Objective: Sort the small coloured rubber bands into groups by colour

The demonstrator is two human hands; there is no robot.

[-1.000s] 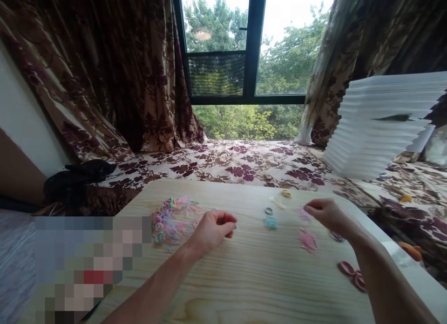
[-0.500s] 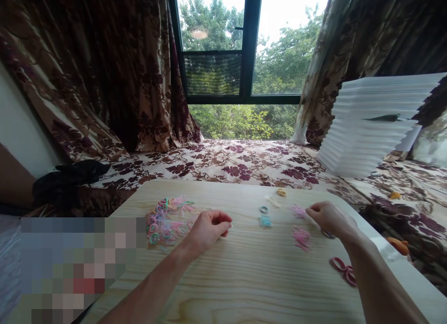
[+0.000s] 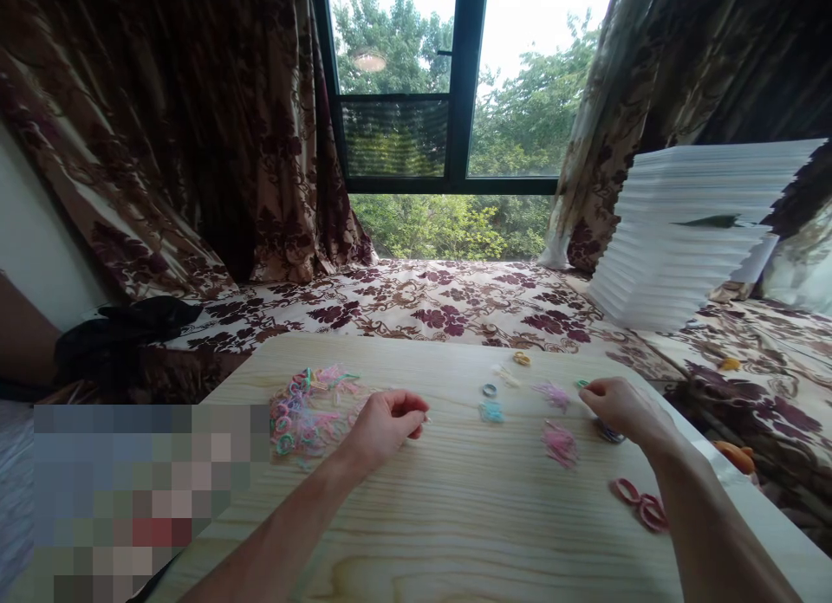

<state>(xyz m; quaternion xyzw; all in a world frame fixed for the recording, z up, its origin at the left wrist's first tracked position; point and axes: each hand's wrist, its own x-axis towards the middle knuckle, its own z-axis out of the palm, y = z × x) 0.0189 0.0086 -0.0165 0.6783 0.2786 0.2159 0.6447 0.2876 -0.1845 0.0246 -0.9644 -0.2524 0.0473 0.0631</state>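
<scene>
My left hand is closed in a pinch over the table, with a tiny pale bit showing at the fingertips, too small to name. Just left of it lies a mixed heap of small coloured elastic bands. My right hand has its fingers pressed together at the table's right side. A green band shows right at its fingertips; whether it is gripped I cannot tell. Left of that hand are purple bands, with pink bands nearer me. A dark ring-shaped band is partly under the right hand.
Blue bands, a grey ring, pale bands and a yellow ring lie mid-table. Dark pink rings lie by my right forearm. White foam sheets stand beyond the table, right.
My right hand has drawn away from the purple bands, and the green band now shows at its fingertips. My left hand keeps its pinch. The view has shifted slightly right.
</scene>
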